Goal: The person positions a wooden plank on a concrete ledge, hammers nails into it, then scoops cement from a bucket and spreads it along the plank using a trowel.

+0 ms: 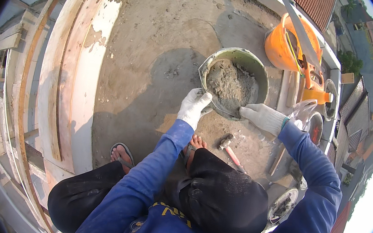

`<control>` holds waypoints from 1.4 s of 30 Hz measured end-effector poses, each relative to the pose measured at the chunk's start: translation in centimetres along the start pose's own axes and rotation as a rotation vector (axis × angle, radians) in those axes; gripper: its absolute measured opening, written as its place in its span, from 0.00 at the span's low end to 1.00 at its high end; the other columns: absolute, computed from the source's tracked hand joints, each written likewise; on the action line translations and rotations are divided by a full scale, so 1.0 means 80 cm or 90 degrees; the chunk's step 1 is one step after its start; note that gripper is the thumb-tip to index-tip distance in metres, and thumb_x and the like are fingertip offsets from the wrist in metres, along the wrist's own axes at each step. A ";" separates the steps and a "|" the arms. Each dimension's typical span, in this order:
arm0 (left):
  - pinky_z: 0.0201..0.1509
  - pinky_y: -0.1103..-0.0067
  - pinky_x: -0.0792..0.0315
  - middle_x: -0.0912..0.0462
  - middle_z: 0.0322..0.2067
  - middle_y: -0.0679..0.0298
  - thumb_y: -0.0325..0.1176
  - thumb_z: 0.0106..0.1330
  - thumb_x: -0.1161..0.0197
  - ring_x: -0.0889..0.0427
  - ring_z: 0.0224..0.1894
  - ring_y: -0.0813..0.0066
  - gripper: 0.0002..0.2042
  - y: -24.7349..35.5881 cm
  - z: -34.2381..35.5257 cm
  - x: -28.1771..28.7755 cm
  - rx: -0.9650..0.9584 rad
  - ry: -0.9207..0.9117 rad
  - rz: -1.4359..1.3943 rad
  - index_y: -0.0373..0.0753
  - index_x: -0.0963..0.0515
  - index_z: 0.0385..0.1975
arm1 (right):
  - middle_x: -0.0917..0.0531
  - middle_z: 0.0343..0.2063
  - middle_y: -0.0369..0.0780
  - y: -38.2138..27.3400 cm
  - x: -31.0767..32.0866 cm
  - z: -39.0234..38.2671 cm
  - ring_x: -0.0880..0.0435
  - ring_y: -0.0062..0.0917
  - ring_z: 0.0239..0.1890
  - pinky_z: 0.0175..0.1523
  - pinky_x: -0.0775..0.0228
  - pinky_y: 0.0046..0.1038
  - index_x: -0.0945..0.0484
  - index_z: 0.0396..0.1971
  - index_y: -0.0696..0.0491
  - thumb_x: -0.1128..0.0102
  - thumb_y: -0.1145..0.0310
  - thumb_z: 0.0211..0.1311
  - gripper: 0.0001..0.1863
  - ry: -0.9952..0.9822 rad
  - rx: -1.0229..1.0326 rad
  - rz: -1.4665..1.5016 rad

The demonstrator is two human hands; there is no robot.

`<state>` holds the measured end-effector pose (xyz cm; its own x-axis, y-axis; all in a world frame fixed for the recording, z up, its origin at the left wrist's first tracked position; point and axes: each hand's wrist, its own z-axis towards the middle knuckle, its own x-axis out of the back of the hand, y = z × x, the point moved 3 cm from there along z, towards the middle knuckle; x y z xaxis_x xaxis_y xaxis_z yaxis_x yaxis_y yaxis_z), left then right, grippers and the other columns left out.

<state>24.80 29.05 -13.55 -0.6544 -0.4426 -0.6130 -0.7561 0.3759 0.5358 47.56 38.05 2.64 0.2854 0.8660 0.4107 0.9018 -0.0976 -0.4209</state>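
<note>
A round green bucket [264,80] stands in front of me on the cement floor, with wet grey mortar [230,85] heaped inside. My left hand [193,107], in a white knit glove, is closed at its near left rim, by the thin wire handle. At the near right rim is my right hand [262,118], gloved too, with its fingers pressed together against the edge. Part of each hand's fingers is hidden, so the exact grip is hard to see. Just below the bucket, a hammer [227,143] with a reddish handle lies near my foot.
An orange bucket [280,44] stands at the far right with a handsaw [303,40] leaning across it. Beside it lie an orange bottle [317,96] and a clear plastic bag [303,110]. A low wall [92,60] runs along the left, and a mortar-stained container [283,205] stands near my right knee.
</note>
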 end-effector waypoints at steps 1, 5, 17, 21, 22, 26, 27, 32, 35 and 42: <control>0.55 0.70 0.13 0.11 0.49 0.71 0.35 0.76 0.24 0.10 0.49 0.77 0.14 0.004 0.002 0.005 -0.006 -0.008 0.038 0.42 0.18 0.56 | 0.14 0.32 0.44 -0.025 -0.001 -0.003 0.12 0.29 0.38 0.51 0.20 0.36 0.17 0.54 0.61 0.46 0.48 0.84 0.28 -0.024 -0.079 0.055; 0.59 0.66 0.13 0.10 0.49 0.70 0.36 0.79 0.28 0.10 0.50 0.75 0.11 0.006 0.010 0.015 -0.014 -0.032 0.134 0.42 0.16 0.56 | 0.13 0.32 0.47 0.012 0.020 -0.024 0.10 0.34 0.36 0.47 0.18 0.39 0.16 0.53 0.59 0.43 0.51 0.82 0.24 0.098 0.058 -0.017; 0.61 0.66 0.13 0.08 0.50 0.65 0.39 0.80 0.28 0.08 0.50 0.70 0.12 0.017 0.001 0.018 0.001 -0.030 0.143 0.41 0.16 0.56 | 0.09 0.37 0.52 -0.004 0.013 -0.071 0.07 0.51 0.43 0.48 0.16 0.48 0.17 0.49 0.55 0.40 0.52 0.80 0.19 0.274 0.042 -0.209; 0.58 0.65 0.12 0.08 0.46 0.66 0.37 0.80 0.29 0.08 0.48 0.71 0.10 0.007 0.015 0.022 -0.017 -0.039 0.164 0.41 0.15 0.53 | 0.09 0.38 0.55 0.045 0.052 -0.068 0.06 0.51 0.44 0.52 0.15 0.47 0.14 0.55 0.57 0.47 0.52 0.82 0.24 0.214 0.013 -0.289; 0.58 0.65 0.12 0.08 0.45 0.67 0.36 0.80 0.29 0.08 0.48 0.72 0.09 0.009 0.009 0.024 -0.020 -0.031 0.152 0.41 0.15 0.52 | 0.09 0.38 0.55 0.047 0.060 -0.070 0.06 0.50 0.45 0.52 0.15 0.47 0.14 0.55 0.57 0.48 0.52 0.82 0.25 0.185 0.000 -0.280; 0.58 0.65 0.11 0.08 0.45 0.67 0.35 0.80 0.29 0.08 0.46 0.73 0.07 0.014 0.006 0.018 -0.007 -0.026 0.135 0.41 0.15 0.51 | 0.11 0.36 0.51 0.063 0.068 -0.059 0.06 0.40 0.37 0.45 0.13 0.41 0.16 0.52 0.61 0.50 0.49 0.84 0.28 0.127 0.061 -0.244; 0.58 0.64 0.11 0.08 0.45 0.67 0.35 0.80 0.29 0.08 0.46 0.73 0.07 0.009 0.008 0.013 0.008 -0.033 0.135 0.41 0.15 0.51 | 0.12 0.34 0.49 0.081 0.049 -0.041 0.08 0.38 0.34 0.42 0.13 0.39 0.16 0.51 0.62 0.50 0.48 0.84 0.28 0.124 0.140 -0.225; 0.57 0.67 0.11 0.08 0.47 0.64 0.39 0.80 0.28 0.09 0.47 0.74 0.13 0.020 0.007 0.015 -0.027 -0.036 0.201 0.36 0.15 0.54 | 0.17 0.29 0.39 -0.017 -0.009 -0.013 0.14 0.26 0.24 0.36 0.14 0.32 0.17 0.50 0.61 0.48 0.47 0.84 0.28 0.031 -0.058 0.182; 0.55 0.71 0.11 0.09 0.47 0.63 0.41 0.78 0.26 0.09 0.46 0.74 0.17 0.043 -0.006 -0.003 -0.048 -0.015 0.333 0.34 0.15 0.54 | 0.17 0.29 0.36 0.003 -0.027 -0.045 0.15 0.19 0.24 0.31 0.18 0.26 0.18 0.51 0.59 0.46 0.49 0.85 0.24 0.076 -0.086 0.263; 0.36 0.76 0.17 0.15 0.29 0.66 0.57 0.77 0.27 0.16 0.29 0.79 0.26 0.087 0.010 0.014 0.016 0.108 0.325 0.32 0.13 0.47 | 0.18 0.27 0.35 0.061 -0.059 -0.085 0.19 0.18 0.27 0.35 0.24 0.27 0.18 0.46 0.57 0.46 0.51 0.86 0.22 0.152 0.038 0.402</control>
<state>18.80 31.83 -10.95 -0.9303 -0.3223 -0.1748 -0.3430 0.5964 0.7257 52.83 30.16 4.14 0.8213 0.5192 0.2363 0.5214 -0.5153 -0.6802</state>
